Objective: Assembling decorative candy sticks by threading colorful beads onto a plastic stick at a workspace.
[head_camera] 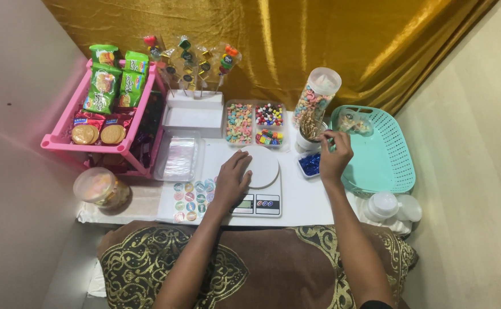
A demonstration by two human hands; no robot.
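Backdrop: gold cloth (pixel 273 40) hangs behind a white table (pixel 305 200); a brown cushion with gold pattern (pixel 262 269) lies at 6 o'clock.
Far left: pink rack (pixel 62 140) at 10 o'clock holds green snack packets (pixel 104 86) and red biscuit packs (pixel 99 129); a lidded clear jar (pixel 99 186) stands below it at 8 o'clock.
Left of centre: clear tray of plastic bags (pixel 180 154), with a sheet of round stickers (pixel 190 200) just beneath it.
Back centre: candy skewers (pixel 196 60) stand upright in a white stand (pixel 193 109) at 12 o'clock; divided box of coloured sweets (pixel 254 123) sits beside it.
Left hand (pixel 231 180): rests flat, fingers loosely spread, on the left edge of the white kitchen scale (pixel 262 183); holds nothing.
Right hand (pixel 334 154): at 2 o'clock, fingertips pinched on a thin wooden stick (pixel 329 135), just beside the white cup of sticks (pixel 309 134).
Nearby: tall candy jar (pixel 317 94), small dish of blue pieces (pixel 309 165).
Right: teal basket (pixel 385 160) with a wrapped item inside; white lidded cups (pixel 390 206) at 4 o'clock.
Risk: the cup is narrow and crowded, so a snagging stick could tip it onto the blue dish; weight from the left palm may skew the scale.
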